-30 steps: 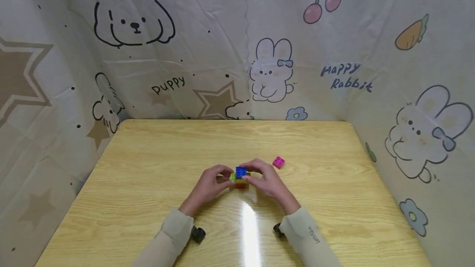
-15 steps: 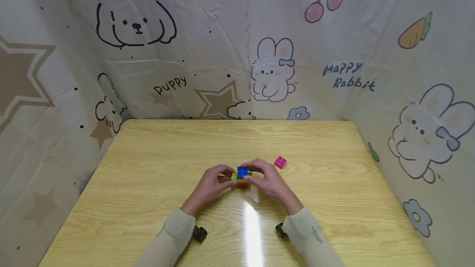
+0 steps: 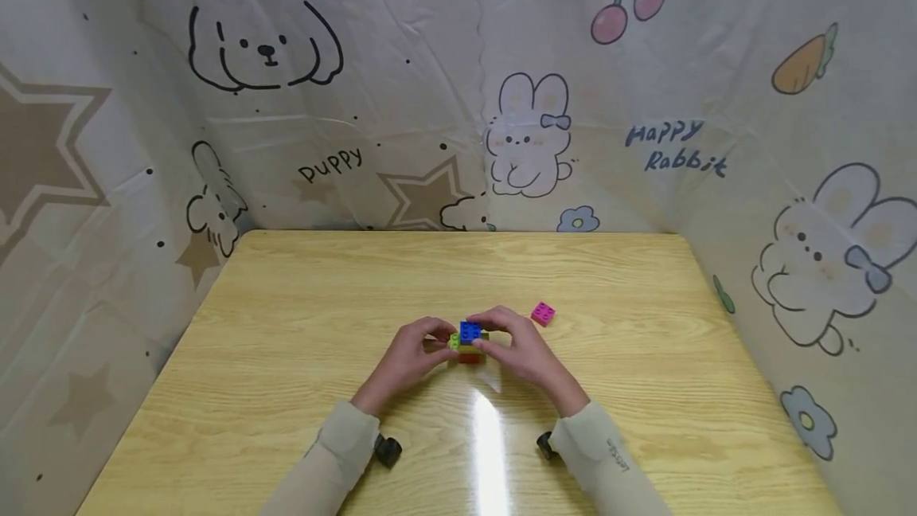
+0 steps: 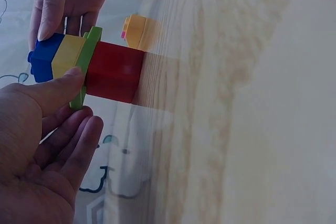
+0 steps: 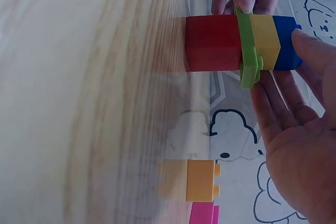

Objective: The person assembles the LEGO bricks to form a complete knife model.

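A stack of toy building bricks stands upright on the table between my hands. A red brick (image 5: 212,43) is at the bottom. Above it lie a thin lime green plate (image 5: 249,51), a yellow brick (image 4: 65,53) and a blue brick (image 3: 470,331) on top. My left hand (image 3: 411,355) pinches one end of the green plate between thumb and fingers. Thumb and fingers of my right hand (image 3: 517,347) grip the blue brick on the other side. The fingers partly cover the stack's sides in the head view.
A loose pink brick (image 3: 543,314) lies on the wooden table (image 3: 301,285), beyond my right hand. An orange-yellow brick (image 5: 200,180) stands near it in the right wrist view. Patterned cloth (image 3: 401,102) hangs along the table's back and sides.
The head view has shifted slightly, so everything appears a little farther right. Both hands keep the same hold on the stack.
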`<state>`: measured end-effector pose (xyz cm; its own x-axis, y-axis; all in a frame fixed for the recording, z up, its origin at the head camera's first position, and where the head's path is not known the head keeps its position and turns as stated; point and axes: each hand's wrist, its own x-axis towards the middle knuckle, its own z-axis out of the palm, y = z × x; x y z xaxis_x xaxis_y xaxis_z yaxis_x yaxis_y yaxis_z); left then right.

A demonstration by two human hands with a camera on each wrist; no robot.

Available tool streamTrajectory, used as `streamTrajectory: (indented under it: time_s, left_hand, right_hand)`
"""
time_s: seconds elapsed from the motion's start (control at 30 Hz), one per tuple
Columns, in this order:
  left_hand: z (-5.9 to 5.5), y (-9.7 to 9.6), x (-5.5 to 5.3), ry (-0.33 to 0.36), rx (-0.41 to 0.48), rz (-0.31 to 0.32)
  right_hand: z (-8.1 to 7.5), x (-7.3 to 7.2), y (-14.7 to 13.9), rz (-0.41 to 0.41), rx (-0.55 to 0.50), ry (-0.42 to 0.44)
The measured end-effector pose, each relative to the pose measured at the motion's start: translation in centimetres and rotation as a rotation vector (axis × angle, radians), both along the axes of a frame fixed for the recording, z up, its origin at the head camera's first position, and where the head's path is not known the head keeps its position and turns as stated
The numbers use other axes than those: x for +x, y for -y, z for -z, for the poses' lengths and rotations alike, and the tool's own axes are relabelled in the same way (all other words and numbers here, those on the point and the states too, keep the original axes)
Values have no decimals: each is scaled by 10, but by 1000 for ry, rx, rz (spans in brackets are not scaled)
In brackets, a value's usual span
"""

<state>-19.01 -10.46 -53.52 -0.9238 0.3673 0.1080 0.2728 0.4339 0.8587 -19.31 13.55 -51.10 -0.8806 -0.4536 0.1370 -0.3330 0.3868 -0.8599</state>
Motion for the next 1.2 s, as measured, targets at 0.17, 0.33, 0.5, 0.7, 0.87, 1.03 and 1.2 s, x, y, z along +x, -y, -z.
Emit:
streamTrajectory:
  time_s: [0.17, 0.33, 0.5, 0.7, 0.87, 1.03, 1.2]
  left_hand:
    - [-4, 1, -3, -14, -11, 3]
    - [-4, 1, -3, -30, -29, 1]
    - [-3, 0, -1, -16, -30, -3]
    - [-1, -1, 2, -7, -35, 4]
    - [0, -1, 3, -1, -66, 5]
    - [-2, -1, 4, -2, -80, -1]
    - [-4, 0, 5, -12, -82, 9]
  right_hand:
    - [-3, -3, 0, -9, 13, -14]
    - [-5, -3, 0, -17, 24, -27]
    - [-5, -2, -4, -21, 20, -44]
    - [-8, 0, -18, 39, 18, -55]
    - [-11, -4, -39, 130, 18, -69]
    - [-10, -11, -61, 230, 17, -107]
    - [-4, -20, -80, 332, 55, -119]
